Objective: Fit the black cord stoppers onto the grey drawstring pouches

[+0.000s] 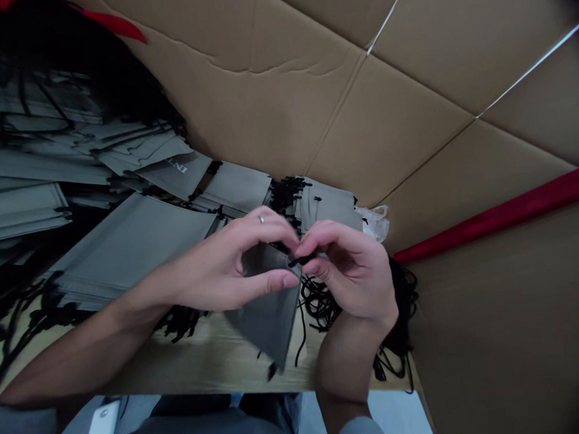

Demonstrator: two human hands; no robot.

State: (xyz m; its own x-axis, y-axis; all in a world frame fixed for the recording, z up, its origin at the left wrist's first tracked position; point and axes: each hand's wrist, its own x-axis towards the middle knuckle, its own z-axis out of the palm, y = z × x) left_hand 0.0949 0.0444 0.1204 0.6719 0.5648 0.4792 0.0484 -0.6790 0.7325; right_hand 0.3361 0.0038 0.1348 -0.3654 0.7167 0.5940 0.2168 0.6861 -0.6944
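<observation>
A small grey fabric pouch [267, 307] hangs between my two hands above the wooden table edge [204, 368]. My left hand [234, 264] grips its upper part, thumb across the front, a ring on one finger. My right hand [349, 265] pinches the black drawstring [301, 260] at the pouch's top corner. A loose end of cord dangles below the pouch. Both hands are closed.
Stacks of flat grey pouches [127, 243] with black cords cover the table to the left and behind. A tangle of black cords [322, 302] lies under my right hand. Cardboard sheets [361, 111] rise behind and right, with a red bar [500, 214].
</observation>
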